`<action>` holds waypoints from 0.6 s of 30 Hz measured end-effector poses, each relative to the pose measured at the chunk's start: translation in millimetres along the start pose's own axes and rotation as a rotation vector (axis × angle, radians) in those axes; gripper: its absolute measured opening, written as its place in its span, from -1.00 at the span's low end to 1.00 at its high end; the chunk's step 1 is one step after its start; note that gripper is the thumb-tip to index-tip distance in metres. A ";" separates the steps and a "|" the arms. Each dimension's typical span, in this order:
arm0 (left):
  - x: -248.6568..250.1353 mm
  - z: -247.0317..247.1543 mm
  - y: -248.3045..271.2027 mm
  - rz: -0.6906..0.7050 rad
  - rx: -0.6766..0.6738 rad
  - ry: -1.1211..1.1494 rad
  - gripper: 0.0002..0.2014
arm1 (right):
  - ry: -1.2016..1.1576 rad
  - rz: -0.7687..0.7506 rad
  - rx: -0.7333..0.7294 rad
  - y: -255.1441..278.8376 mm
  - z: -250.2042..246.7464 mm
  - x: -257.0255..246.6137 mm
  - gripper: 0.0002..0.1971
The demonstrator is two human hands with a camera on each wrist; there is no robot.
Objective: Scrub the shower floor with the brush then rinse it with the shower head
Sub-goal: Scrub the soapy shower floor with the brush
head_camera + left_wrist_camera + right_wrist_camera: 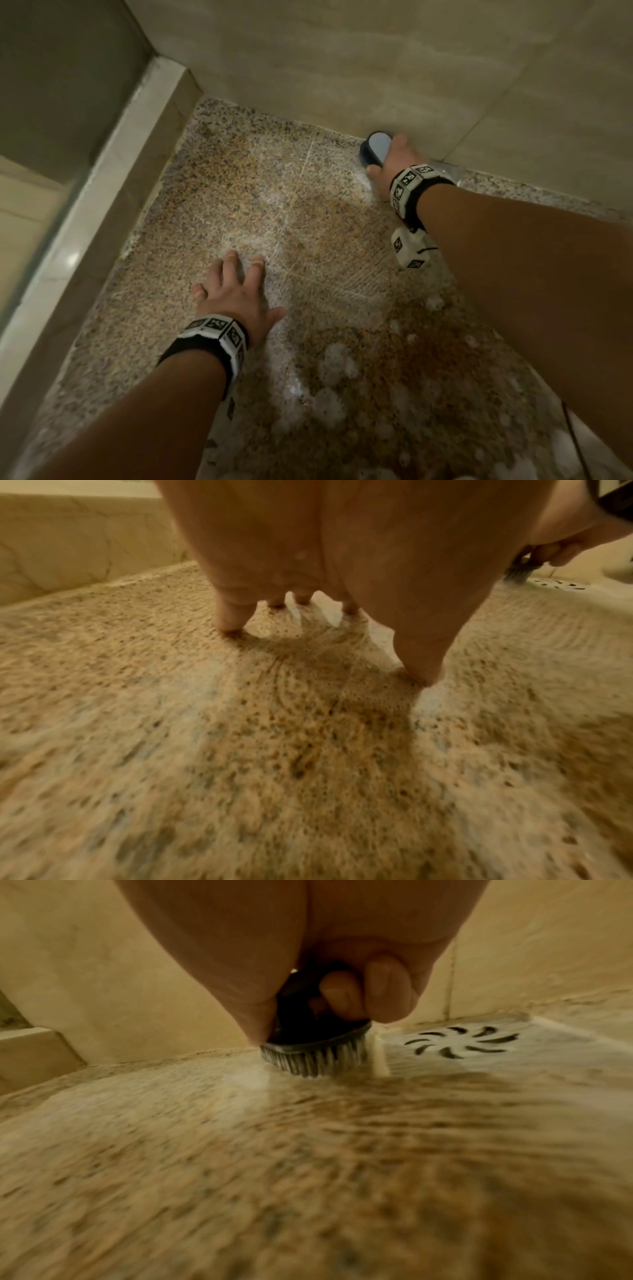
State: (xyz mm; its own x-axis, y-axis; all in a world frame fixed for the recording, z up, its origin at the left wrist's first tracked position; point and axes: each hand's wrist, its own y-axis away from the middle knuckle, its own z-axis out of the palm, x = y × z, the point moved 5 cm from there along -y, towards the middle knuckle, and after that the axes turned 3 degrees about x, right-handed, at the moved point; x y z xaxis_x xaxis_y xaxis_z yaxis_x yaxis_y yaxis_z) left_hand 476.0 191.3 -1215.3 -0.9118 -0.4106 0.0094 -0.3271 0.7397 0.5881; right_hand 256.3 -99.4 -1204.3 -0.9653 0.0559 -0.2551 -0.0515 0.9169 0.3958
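Head view, right hand: we see our right hand (394,158) in the upper right of the frame, fingers curled round the brush (376,148).
Brush: bristles on the shower floor (239,205), at the wall's foot, beside the drain (462,1042).
Left hand: our left hand (236,291) is at lower centre, fingers spread, tips pressing the soapy floor.

A home shower stall; the speckled granite floor (260,192) is wet and streaked with soap foam (334,366); large beige marble-look tiles cover the wall (376,61) that meets it at the far side; a raised pale stone curb (102,192) borders the floor on the left; a square metal floor drain (462,1042) with curved swirl slots sits against the wall's foot.
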 end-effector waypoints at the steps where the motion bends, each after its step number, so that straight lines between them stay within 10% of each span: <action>1: 0.3 -0.1 0.1 0.000 -0.005 0.003 0.02 | 0.006 0.011 -0.006 0.5 -3.2 8.1 -0.40; 9: -0.2 -0.3 -0.9 0.001 0.006 0.042 0.02 | 0.018 0.135 0.050 15.2 -9.2 28.2 -0.36; 18: -0.1 -0.5 -1.9 0.006 -0.019 0.043 -0.01 | 0.094 -0.219 -0.036 42.9 35.0 -41.1 -0.36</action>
State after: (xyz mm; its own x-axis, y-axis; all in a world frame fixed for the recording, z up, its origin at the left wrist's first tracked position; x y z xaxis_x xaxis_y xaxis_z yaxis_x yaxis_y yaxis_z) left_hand 476.8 189.8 -1216.0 -0.9020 -0.4292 0.0478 -0.3166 0.7324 0.6028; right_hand 302.8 -48.5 -1207.7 -0.9497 -0.1806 -0.2560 -0.2691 0.8886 0.3714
